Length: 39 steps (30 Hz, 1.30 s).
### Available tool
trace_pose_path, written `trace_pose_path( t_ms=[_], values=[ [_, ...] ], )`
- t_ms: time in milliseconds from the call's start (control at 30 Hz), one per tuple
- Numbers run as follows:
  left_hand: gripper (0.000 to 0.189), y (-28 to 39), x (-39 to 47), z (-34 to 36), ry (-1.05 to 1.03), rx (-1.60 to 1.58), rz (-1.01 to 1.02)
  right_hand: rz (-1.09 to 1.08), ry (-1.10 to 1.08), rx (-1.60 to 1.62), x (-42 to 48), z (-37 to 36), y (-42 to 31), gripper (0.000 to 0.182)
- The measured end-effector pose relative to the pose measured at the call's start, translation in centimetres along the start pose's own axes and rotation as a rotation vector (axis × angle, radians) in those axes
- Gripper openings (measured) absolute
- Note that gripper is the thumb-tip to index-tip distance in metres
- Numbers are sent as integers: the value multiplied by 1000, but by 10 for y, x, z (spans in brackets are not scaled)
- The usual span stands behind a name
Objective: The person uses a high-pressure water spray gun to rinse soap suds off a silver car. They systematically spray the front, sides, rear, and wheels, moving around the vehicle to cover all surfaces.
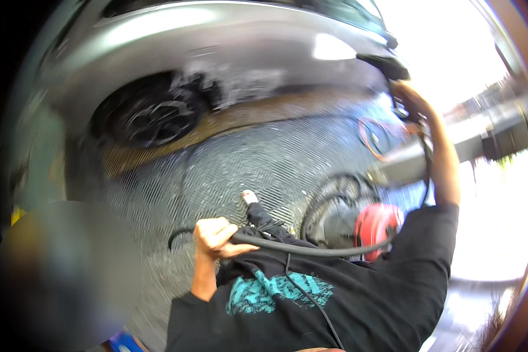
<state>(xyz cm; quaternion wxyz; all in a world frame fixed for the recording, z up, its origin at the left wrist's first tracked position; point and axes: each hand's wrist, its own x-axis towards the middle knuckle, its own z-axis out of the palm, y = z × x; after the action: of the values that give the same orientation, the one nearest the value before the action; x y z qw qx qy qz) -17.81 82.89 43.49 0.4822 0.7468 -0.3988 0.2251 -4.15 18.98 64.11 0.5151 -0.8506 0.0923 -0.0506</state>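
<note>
My left hand is closed around a thick grey-black flexible hose. The hose crosses in front of my black shirt and bends up at the right beside a red-topped machine. My right hand is raised at the far upper right, gripping a black tool held against or just before the silver car's side; blur hides its exact kind and whether it touches. A thin black cord hangs below that hand along my forearm. Whitish streaks show on the lower bodywork behind the wheel.
A red and dark grey canister machine, possibly a vacuum, stands to my right beside coiled black hose. An orange cord loops on the ribbed floor mat. A grey post or beam reaches in from the right.
</note>
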Motion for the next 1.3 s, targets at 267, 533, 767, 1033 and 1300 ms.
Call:
trace_pose_path(
  t_ms=[267,533,767,1033,1300],
  values=[
    [51,15,-59,27,-350,-214,-46,411,-85,-93,-198,141,-6,35],
    [50,86,-104,51,-488,-144,-216,300,235,-457,-359,172,53,30],
    [53,125,-108,99,-559,-99,-252,139,25,-321,-415,155,126,29],
    [53,149,-132,127,-716,1,-431,193,320,-347,-458,134,185,19],
    [56,159,-122,153,-891,-38,-468,267,148,-305,-492,180,226,20]
  ],
)
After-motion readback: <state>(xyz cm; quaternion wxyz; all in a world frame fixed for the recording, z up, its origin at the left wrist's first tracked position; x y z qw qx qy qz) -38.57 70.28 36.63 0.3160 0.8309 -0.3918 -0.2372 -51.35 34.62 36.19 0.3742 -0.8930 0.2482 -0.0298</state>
